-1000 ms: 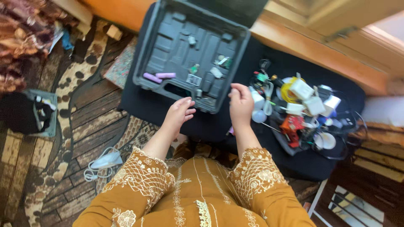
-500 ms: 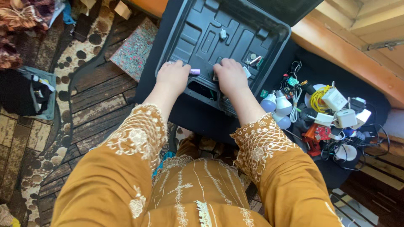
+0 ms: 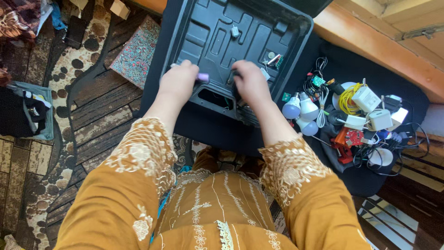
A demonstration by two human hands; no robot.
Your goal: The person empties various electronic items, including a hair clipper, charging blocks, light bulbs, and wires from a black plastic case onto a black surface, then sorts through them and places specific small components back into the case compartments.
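Note:
An open dark grey moulded tool case [image 3: 217, 32] lies on a black-covered table [image 3: 203, 125] in front of me. My left hand [image 3: 178, 83] is curled over the case's near-left compartment, and a purple cylinder [image 3: 203, 77] sticks out from under its fingers. My right hand [image 3: 249, 83] rests knuckles-up on the near middle of the case, fingers bent down by a small dark part; what it grips is hidden. A few small loose parts [image 3: 273, 59] lie further back in the case.
To the right of the case is a heap of white bulbs [image 3: 292, 109], a yellow cable coil [image 3: 348, 98], white adapters [image 3: 366, 98] and a red circuit board [image 3: 348, 139]. A patterned flat box [image 3: 135, 51] lies on the floor left. A wooden ledge [image 3: 370, 41] runs behind.
Both hands reached forward from the table's near edge into the case. The left hand closed over the purple cylinders and the right hand settled on the case's near middle.

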